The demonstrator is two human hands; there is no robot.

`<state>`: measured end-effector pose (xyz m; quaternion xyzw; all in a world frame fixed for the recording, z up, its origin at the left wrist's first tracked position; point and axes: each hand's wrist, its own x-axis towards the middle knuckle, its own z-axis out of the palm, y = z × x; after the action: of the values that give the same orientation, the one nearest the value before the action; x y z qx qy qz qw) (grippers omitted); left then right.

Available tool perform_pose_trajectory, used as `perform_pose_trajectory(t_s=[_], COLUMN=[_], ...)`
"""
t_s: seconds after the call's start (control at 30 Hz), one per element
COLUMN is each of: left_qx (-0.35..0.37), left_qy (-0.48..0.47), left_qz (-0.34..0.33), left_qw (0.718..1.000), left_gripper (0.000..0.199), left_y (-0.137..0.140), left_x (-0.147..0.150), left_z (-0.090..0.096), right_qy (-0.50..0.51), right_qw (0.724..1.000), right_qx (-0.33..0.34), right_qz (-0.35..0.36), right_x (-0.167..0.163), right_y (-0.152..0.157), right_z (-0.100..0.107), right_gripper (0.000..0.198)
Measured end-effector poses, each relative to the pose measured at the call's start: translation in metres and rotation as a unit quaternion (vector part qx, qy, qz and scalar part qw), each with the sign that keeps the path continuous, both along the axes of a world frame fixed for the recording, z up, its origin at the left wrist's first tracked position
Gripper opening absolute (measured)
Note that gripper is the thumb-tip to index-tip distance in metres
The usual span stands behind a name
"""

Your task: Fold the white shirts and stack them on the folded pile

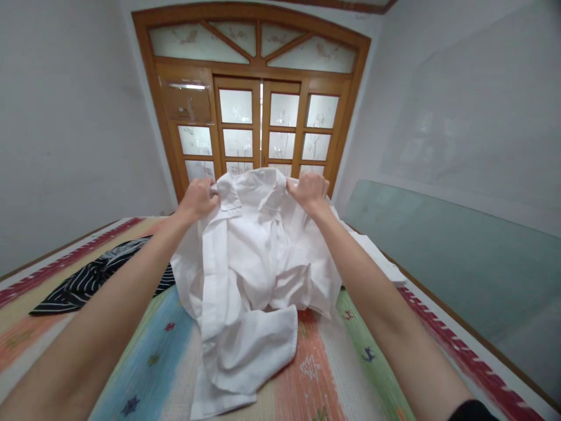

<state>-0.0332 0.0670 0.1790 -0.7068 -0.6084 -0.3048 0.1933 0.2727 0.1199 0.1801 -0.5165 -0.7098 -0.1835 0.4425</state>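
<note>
A white collared shirt hangs between my two hands, its collar at the top and its front toward me. My left hand is closed on the shirt just left of the collar. On the other side, my right hand grips the shirt to the right of the collar. The lower front of the shirt drapes in folds onto the striped bedspread. Both arms are stretched out forward, and the back of the shirt is hidden.
A black garment with white stripes lies crumpled on the left. Another white cloth lies at the right, partly behind my right arm. A pale green panel runs along the right wall. Wooden doors with glass panes stand beyond.
</note>
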Motion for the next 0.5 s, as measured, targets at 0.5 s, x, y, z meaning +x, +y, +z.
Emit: perform_pose_trajectory(t_s=[0.5], left_qx=[-0.334], left_qy=[0.088], left_qz=[0.120], left_qw=[0.931], left_gripper=[0.043], left_y=[0.010], left_x=[-0.044], left_z=[-0.179], right_qy=[-0.216], right_qw=[0.791], right_qx=[-0.564], right_qz=[0.099], right_x=[-0.004], right_y=[0.014], right_z=[-0.180], right_gripper=[0.009])
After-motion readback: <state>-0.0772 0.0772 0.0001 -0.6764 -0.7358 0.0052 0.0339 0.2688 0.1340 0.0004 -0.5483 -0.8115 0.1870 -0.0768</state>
